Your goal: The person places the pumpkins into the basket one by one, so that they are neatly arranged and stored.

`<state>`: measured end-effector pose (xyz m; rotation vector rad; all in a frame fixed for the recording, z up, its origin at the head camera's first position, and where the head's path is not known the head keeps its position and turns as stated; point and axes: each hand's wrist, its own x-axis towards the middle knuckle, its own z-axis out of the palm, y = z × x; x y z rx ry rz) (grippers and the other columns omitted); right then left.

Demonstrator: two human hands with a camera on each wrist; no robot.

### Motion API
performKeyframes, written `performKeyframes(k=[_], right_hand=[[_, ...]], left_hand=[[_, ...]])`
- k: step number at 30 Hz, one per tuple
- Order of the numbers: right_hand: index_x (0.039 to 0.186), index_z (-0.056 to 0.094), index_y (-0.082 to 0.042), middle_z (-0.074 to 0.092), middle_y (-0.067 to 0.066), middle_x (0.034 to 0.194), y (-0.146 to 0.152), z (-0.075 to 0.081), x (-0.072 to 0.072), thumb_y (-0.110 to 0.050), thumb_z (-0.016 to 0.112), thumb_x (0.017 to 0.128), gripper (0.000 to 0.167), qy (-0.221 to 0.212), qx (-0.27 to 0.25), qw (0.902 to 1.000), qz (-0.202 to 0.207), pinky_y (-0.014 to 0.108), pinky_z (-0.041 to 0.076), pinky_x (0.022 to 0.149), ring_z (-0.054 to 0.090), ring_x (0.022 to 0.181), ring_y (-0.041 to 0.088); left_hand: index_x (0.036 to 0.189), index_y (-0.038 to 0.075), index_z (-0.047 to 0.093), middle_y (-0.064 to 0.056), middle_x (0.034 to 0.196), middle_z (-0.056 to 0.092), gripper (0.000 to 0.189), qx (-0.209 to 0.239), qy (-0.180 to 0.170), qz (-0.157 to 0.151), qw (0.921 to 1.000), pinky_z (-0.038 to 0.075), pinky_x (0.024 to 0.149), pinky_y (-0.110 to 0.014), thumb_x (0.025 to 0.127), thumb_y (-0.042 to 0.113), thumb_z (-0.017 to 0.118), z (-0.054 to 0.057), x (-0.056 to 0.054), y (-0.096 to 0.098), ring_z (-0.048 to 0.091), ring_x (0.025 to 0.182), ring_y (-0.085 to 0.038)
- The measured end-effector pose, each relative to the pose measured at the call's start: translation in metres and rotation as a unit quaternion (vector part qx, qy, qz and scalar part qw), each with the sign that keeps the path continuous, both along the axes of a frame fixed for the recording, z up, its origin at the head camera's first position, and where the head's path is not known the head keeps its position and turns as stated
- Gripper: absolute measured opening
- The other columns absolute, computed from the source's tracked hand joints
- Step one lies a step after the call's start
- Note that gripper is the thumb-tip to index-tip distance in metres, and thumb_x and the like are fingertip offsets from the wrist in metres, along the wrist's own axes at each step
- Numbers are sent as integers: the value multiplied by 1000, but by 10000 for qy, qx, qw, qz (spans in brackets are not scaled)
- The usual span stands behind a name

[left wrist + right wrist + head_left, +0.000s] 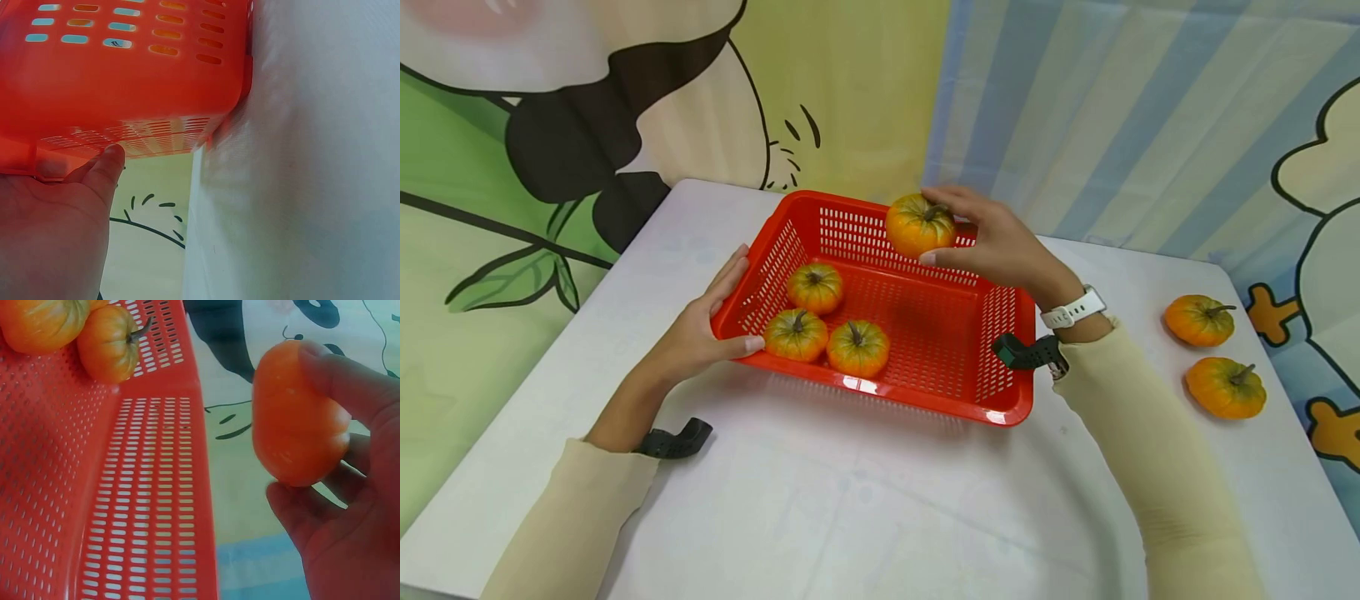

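Note:
My right hand (992, 242) holds a small orange pumpkin (917, 227) above the back rim of a red plastic basket (925, 402). In the right wrist view, thumb and fingers grip the pumpkin (297, 419) from opposite sides, beside the basket's slotted wall (144, 506). My left hand (700, 329) grips the basket's left end, thumb over the front-left rim and fingers along the outside. The left wrist view has fingertips against the outer wall (125, 94). Inside the basket's left part sit three more pumpkins, one behind (815, 288) and two in front (796, 335) (858, 348).
Two more pumpkins (1199, 320) (1226, 388) lie on the white table (865, 508) near its right edge, beyond my right forearm. A printed cartoon curtain (850, 100) hangs behind the table. Black camera straps (677, 439) are on both wrists.

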<state>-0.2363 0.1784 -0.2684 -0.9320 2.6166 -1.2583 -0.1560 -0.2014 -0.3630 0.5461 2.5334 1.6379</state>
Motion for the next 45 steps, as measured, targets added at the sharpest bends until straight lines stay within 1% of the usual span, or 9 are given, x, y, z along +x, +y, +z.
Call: performKeyframes(k=[6,13,18,23,28,33,38,42,45], right_hand=[[149,41,-11,38,4,150,-12,-4,-7,-21,79,83,77,-107,527,9979,348,35,44,102,36,134,20],[152,34,-10,34,5,149,-34,-15,-15,-19,75,85,79,-540,545,9952,603,33,44,100,43,124,19],[155,26,-11,28,9,150,-48,-22,-19,-23,75,87,84,-574,938,9918,657,32,42,101,41,125,19],[152,32,-11,31,9,147,-55,-30,-23,-25,77,85,81,-671,1377,9853,751,32,39,104,41,125,19],[151,36,-12,36,9,142,-57,-36,-28,-32,78,83,82,-548,1831,9794,651,34,39,105,42,123,20],[149,38,-9,37,10,142,-59,-41,-33,-34,79,82,83,-615,1904,9776,645,35,36,107,41,124,21],[148,39,-8,38,10,145,-61,-49,-35,-32,80,81,82,-665,2190,9707,739,37,31,111,38,130,22],[148,40,-9,42,7,145,-65,-54,-35,-29,80,81,80,-746,2244,9679,848,37,31,111,39,131,21],[148,41,-9,46,6,143,-67,-56,-33,-28,80,81,79,-982,2300,9638,930,37,31,111,41,129,20]], left_hand=[[157,22,15,13,161,6,100,-46,-10,-8,10000,45,94,-22,78,9,75,1,-1,0,12,146,-17],[157,23,13,10,162,5,101,-43,-106,13,9999,47,92,-21,78,9,76,2,-1,0,13,146,-22],[157,21,13,10,162,4,100,86,-142,-41,9999,46,91,-19,79,7,74,0,0,-1,14,146,-24],[157,22,13,10,162,5,101,45,-92,-39,9999,46,91,-19,79,8,75,-1,0,0,13,146,-22],[157,22,14,11,162,6,101,-37,-72,-13,10000,46,92,-20,78,9,75,0,-2,1,12,146,-20],[157,21,14,10,162,6,101,-20,-41,-14,10000,46,93,-22,78,10,76,0,-1,0,11,146,-18],[157,22,14,13,161,6,100,-27,-72,-7,10000,46,94,-24,79,11,75,1,-1,1,12,146,-16],[157,23,15,14,161,7,99,-35,-58,27,10000,46,93,-24,79,10,75,1,-1,1,12,146,-17],[157,23,15,13,161,7,99,-34,-32,33,10000,46,94,-24,79,10,75,1,0,0,12,146,-17]])
